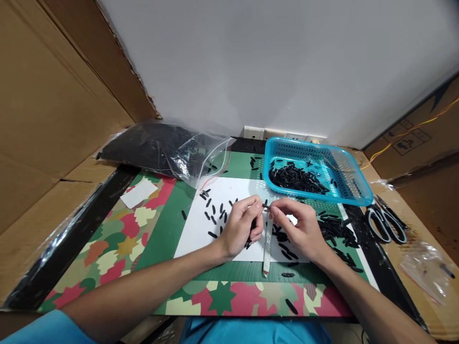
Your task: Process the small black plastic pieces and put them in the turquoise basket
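Close together over the white sheet (195, 234), both hands meet at a small black stick-like piece (266, 206). My left hand (241, 223) is closed, thumb and forefinger at the piece's left end, with more black bits showing under its curled fingers. From the other side, my right hand (299, 223) pinches the right end between thumb and fingertips. What exactly the piece is, I cannot make out. Loose black pieces (214, 210) lie scattered left of the hands, and a denser pile (337, 228) lies to the right. A narrow whitish strip (267, 248) lies between my wrists.
A blue plastic basket (319, 195) holding many black pieces stands at the back right. Scissors (385, 222) and a small clear bag (426, 270) lie at the right. A large clear bag of black material (154, 148) rests at the back left. Cardboard (53, 95) walls the left side.
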A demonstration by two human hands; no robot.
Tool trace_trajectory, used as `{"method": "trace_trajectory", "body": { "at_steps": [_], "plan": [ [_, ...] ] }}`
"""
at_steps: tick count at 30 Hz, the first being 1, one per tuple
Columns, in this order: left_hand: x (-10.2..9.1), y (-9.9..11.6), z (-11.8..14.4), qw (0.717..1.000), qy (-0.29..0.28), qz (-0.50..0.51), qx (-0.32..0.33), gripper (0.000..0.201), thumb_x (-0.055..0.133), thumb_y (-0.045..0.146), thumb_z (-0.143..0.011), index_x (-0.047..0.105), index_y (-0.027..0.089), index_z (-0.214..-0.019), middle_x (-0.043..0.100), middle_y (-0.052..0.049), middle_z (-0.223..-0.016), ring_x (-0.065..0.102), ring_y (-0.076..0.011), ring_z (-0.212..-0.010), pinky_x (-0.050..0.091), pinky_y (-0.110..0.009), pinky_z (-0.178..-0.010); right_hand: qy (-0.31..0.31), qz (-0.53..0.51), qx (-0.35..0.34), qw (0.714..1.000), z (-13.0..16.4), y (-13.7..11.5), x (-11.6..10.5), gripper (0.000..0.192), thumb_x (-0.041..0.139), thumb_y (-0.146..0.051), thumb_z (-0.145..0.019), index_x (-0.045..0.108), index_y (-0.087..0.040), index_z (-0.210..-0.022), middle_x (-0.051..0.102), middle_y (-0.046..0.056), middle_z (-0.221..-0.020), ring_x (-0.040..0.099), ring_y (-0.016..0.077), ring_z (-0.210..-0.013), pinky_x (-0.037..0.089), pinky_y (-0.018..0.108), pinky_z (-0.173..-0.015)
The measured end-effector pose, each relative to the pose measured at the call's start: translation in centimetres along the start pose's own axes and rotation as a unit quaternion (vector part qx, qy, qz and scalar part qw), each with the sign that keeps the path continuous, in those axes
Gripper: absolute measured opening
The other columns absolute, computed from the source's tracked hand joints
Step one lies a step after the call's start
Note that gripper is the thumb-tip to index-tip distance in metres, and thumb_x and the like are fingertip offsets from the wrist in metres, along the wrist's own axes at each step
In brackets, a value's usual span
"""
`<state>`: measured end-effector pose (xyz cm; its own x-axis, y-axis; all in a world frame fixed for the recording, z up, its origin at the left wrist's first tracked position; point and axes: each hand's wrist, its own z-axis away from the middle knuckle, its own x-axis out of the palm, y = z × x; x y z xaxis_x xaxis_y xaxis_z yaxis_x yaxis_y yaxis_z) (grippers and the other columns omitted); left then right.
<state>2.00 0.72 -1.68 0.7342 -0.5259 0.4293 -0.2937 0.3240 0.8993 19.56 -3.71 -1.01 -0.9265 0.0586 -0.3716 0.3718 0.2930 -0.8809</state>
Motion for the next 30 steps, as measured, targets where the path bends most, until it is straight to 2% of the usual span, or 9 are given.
{"method": "trace_trajectory", "body": {
  "at_steps": [5, 10, 17, 22, 26, 30],
  "plan": [
    [0.12, 0.2, 0.13, 1.0, -0.03, 0.001, -0.006, 0.033, 0.055, 0.052, -0.103, 0.047, 0.023, -0.09, 0.039, 0.013, -0.044, 0.024, -0.005, -0.034, 0.03, -0.014, -0.036, 0.059, 0.026, -0.051, 0.997, 0.28, -0.65, -0.02, 0.016, 0.06, -0.024, -0.104, 0.07, -0.021, -0.092, 0.07, 0.001, -0.077, 0.062, 0.0148, -0.065, 0.049, 0.027, -0.063],
    [0.03, 0.27, 0.15, 0.999, -0.033, -0.001, -0.013, 0.029, 0.058, 0.051, -0.102, 0.045, 0.025, -0.101, 0.037, 0.015, -0.043, 0.025, -0.006, -0.032, 0.029, -0.013, -0.034, 0.035, 0.06, -0.075, 0.995, 0.32, -0.69, 0.06, 0.014, 0.06, -0.022, -0.104, 0.071, -0.02, -0.095, 0.07, 0.002, -0.079, 0.061, 0.0145, -0.064, 0.049, 0.027, -0.062],
    [0.22, 0.38, 0.19, 0.998, -0.045, 0.003, -0.033, 0.03, 0.059, 0.051, -0.102, 0.043, 0.027, -0.102, 0.037, 0.016, -0.043, 0.021, -0.0055, -0.033, 0.028, -0.012, -0.034, 0.011, 0.072, -0.071, 0.995, 0.42, -0.76, 0.23, 0.017, 0.058, -0.023, -0.104, 0.07, -0.02, -0.091, 0.07, 0.002, -0.077, 0.06, 0.0152, -0.064, 0.048, 0.028, -0.062],
    [0.18, 0.45, 0.0, 0.994, -0.083, 0.006, -0.068, 0.035, 0.057, 0.058, -0.103, 0.04, 0.027, -0.098, 0.037, 0.015, -0.045, 0.021, -0.0053, -0.034, 0.029, -0.012, -0.034, 0.017, 0.064, -0.065, 0.996, 0.43, -0.59, 0.24, 0.019, 0.059, -0.025, -0.104, 0.067, -0.021, -0.087, 0.067, 0.002, -0.075, 0.057, 0.0151, -0.064, 0.046, 0.029, -0.062],
    [0.08, 0.43, -0.07, 0.992, -0.097, 0.006, -0.079, 0.036, 0.056, 0.058, -0.103, 0.04, 0.027, -0.098, 0.038, 0.015, -0.045, 0.021, -0.0054, -0.034, 0.03, -0.013, -0.035, -0.009, 0.036, -0.034, 0.999, 0.28, -0.48, -0.01, 0.027, 0.055, -0.029, -0.106, 0.064, -0.021, -0.082, 0.062, 0.0, -0.07, 0.055, 0.0141, -0.061, 0.043, 0.028, -0.061],
    [0.11, 0.48, -0.02, 0.992, -0.103, 0.0, -0.077, 0.033, 0.056, 0.055, -0.104, 0.041, 0.026, -0.099, 0.042, 0.014, -0.047, 0.022, -0.0049, -0.034, 0.03, -0.013, -0.036, -0.042, -0.053, 0.048, 0.997, 0.09, -0.35, -0.27, 0.038, 0.055, -0.041, -0.107, 0.061, -0.02, -0.076, 0.062, -0.001, -0.065, 0.057, 0.0142, -0.059, 0.045, 0.028, -0.061]
  ]
}}
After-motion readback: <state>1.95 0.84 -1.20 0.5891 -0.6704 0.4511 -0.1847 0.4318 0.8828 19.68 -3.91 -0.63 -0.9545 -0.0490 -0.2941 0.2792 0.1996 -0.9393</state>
